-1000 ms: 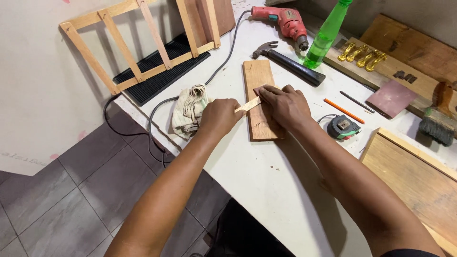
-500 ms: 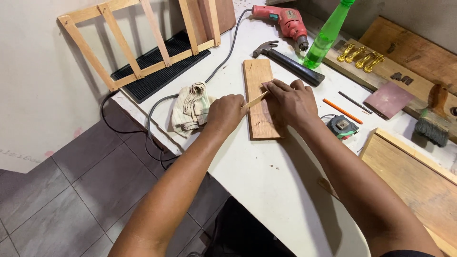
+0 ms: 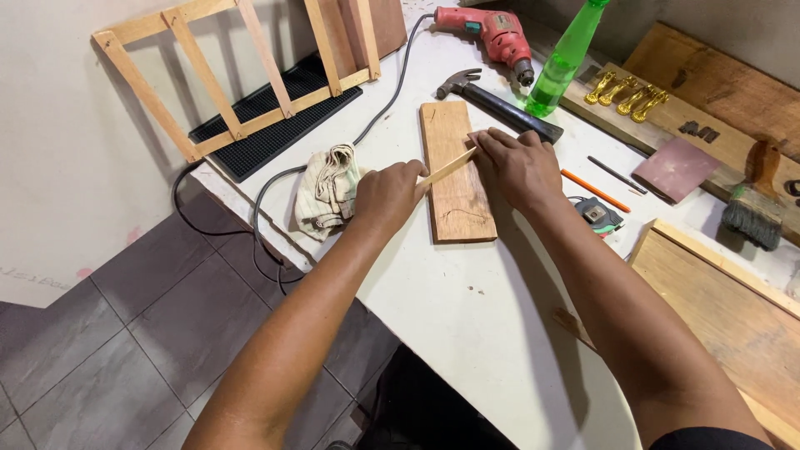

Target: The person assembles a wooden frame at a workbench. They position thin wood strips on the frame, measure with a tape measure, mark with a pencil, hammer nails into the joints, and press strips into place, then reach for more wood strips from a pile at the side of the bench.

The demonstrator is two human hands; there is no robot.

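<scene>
Both hands on a thin wood strip laid slantwise across a small board on the white table. Left hand closed around the strip's near end, just off the board's left edge. Right hand fingers pressed flat on the far end, pinning it to the board near its right edge; whether they wrap it or only press I can't tell. Strip looks like it's touching the board along most of its length, left end possibly lifted a bit. Step in hand, as I read it: strip being held or worked against the board, sanding or lining up, can't say which. Next move calls for steady downward pressure from the right, left keeping the angle, and the board not sliding, since nothing clamps it. Around it: rag just left of the left hand, hammer just beyond the board, green bottle and red drill further back with its cord running off the table edge. Orange pencil and tape measure right of the right wrist, sandpaper sheet and brush beyond. Wood frame leans at the wall, left.
</scene>
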